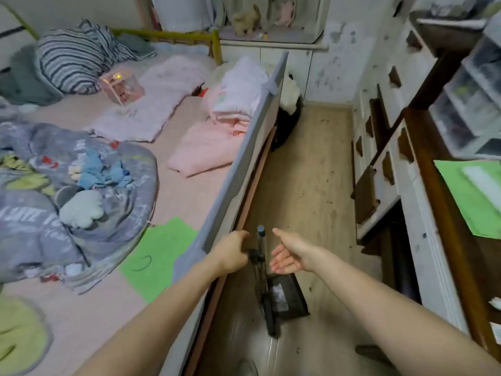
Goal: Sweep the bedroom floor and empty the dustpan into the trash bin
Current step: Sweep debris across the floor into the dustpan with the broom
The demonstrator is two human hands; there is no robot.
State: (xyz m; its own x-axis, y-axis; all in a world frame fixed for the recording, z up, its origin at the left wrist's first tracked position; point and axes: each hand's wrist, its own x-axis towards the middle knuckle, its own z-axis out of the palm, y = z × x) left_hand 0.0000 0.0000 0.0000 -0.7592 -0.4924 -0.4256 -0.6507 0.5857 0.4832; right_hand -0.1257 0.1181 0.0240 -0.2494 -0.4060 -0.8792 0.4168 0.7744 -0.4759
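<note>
While the person stands in the narrow gap between the bed and the drawers, their left hand (233, 249) is curled round the dark upright broom handle (260, 240), just beside the grey padded bed rail (244, 158). Right hand (288, 253) hangs next to the handle with fingers loose and spread, holding nothing. Black plastic dustpan (287, 297) sits on the pale wood-look floor (306, 164) right under both hands, and dark crumbs are scattered further up the floor
</note>
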